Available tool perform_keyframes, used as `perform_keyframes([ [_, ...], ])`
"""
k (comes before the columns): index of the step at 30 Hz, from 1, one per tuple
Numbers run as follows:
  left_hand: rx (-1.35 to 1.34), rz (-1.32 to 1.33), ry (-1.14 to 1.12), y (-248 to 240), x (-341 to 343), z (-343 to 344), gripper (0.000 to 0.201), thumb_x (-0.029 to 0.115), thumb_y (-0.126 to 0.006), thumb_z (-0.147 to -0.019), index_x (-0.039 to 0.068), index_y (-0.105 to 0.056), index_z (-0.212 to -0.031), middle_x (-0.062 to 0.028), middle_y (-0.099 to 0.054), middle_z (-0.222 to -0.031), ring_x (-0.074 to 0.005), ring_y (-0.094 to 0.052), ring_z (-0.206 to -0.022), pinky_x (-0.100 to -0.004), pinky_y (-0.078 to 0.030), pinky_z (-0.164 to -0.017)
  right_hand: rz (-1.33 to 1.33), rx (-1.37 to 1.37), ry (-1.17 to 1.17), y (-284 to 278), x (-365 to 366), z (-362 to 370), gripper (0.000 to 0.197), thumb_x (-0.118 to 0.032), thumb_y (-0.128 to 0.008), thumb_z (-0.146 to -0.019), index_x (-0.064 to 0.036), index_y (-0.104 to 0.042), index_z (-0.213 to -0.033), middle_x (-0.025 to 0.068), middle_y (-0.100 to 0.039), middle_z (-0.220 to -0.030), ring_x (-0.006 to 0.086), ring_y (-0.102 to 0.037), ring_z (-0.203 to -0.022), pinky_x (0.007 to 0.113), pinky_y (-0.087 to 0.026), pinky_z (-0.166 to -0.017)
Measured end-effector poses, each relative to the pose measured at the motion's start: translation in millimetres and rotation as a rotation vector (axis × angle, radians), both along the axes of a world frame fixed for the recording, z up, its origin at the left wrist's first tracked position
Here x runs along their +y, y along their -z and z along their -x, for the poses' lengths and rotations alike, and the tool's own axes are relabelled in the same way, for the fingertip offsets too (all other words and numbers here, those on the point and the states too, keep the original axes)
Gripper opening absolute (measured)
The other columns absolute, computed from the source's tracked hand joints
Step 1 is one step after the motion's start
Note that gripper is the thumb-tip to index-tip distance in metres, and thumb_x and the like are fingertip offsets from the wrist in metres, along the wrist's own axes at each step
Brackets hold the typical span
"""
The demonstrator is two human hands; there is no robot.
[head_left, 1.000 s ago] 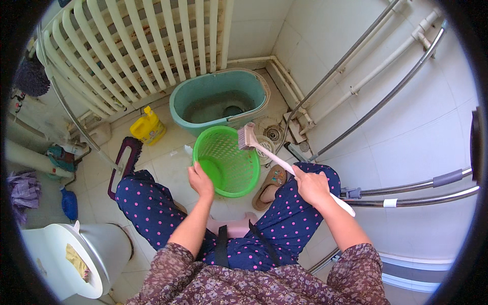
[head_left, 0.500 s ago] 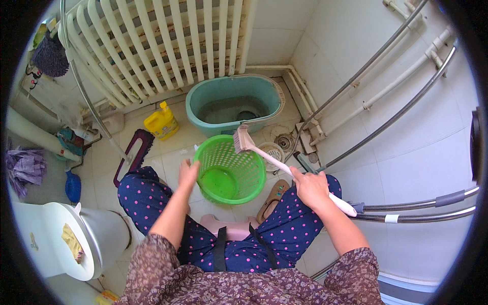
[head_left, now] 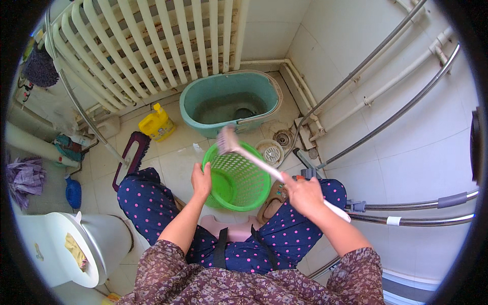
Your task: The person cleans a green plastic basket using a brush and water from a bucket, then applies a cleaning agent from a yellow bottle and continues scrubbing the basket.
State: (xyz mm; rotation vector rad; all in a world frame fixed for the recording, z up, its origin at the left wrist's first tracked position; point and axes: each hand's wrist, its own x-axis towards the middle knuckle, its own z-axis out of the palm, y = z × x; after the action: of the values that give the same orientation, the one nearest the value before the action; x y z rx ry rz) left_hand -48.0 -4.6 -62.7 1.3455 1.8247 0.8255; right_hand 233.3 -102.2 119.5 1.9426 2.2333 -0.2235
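A green plastic basket (head_left: 239,179) with a slotted wall is tilted between my knees. My left hand (head_left: 201,180) grips its left rim. My right hand (head_left: 304,194) is closed around the white and pink handle of a long brush (head_left: 259,161), and the bristle head (head_left: 226,140) rests at the basket's far rim. I sit low, in dark trousers with pink dots.
A teal tub (head_left: 231,101) holding some water stands ahead, below a white radiator (head_left: 152,46). A yellow jug (head_left: 156,123), a floor drain (head_left: 283,138) and wall pipes (head_left: 386,86) surround it. A white toilet (head_left: 66,244) is at the lower left.
The brush head has slid from the basket's right rim across to its far rim. My left hand stays on the left rim. The view has tilted slightly.
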Motion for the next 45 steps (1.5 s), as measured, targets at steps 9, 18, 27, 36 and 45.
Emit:
perform_keyframes([
  [9,-0.100,-0.064,-0.200,6,-13,-25,0.032,0.029,-0.054,-0.089,-0.003,-0.051,-0.088,-0.0197,-0.057,-0.078,-0.0330,-0.056,-0.074,-0.0402,-0.043,-0.072,0.092,0.087,0.059,-10,-1,10,0.036,-0.023,-0.049,-0.089,-0.0195,-0.051,-0.125,0.0102,-0.062,-0.066,0.0272,-0.061,-0.062,0.041,-0.041,-0.064],
  [18,-0.112,-0.264,-0.211,-21,-12,-24,0.029,0.026,-0.051,-0.092,-0.002,-0.048,-0.086,-0.0158,-0.053,-0.074,-0.0273,-0.052,-0.069,-0.0389,-0.042,-0.067,0.315,-0.065,0.121,5,0,-15,0.037,-0.019,-0.044,-0.089,-0.0198,-0.050,-0.125,0.0090,-0.064,-0.067,0.0260,-0.062,-0.061,0.044,-0.038,-0.068],
  [27,-0.061,-0.218,-0.306,-12,-20,-26,0.028,0.027,-0.052,-0.092,-0.001,-0.049,-0.089,-0.0170,-0.054,-0.075,-0.0320,-0.053,-0.070,-0.0403,-0.042,-0.066,-0.034,0.178,0.235,-38,-7,-20,0.038,-0.022,-0.053,-0.088,-0.0217,-0.052,-0.126,0.0081,-0.064,-0.073,0.0260,-0.061,-0.068,0.038,-0.039,-0.065],
  [36,-0.072,-0.214,-0.377,-5,-35,-28,0.028,0.026,-0.052,-0.092,-0.001,-0.049,-0.089,-0.0182,-0.056,-0.078,-0.0323,-0.055,-0.071,-0.0407,-0.042,-0.066,0.038,-0.081,0.092,18,18,6,0.040,-0.021,-0.049,-0.087,-0.0181,-0.048,-0.128,0.0091,-0.063,-0.068,0.0258,-0.061,-0.060,0.041,-0.038,-0.065],
  [45,-0.044,-0.206,-0.290,-11,-45,-40,0.027,0.026,-0.050,-0.093,0.000,-0.048,-0.088,-0.0190,-0.057,-0.077,-0.0347,-0.055,-0.071,-0.0423,-0.042,-0.065,0.029,0.098,0.139,-7,12,-12,0.038,-0.022,-0.049,-0.088,-0.0176,-0.048,-0.126,0.0111,-0.064,-0.070,0.0283,-0.062,-0.063,0.044,-0.040,-0.065],
])
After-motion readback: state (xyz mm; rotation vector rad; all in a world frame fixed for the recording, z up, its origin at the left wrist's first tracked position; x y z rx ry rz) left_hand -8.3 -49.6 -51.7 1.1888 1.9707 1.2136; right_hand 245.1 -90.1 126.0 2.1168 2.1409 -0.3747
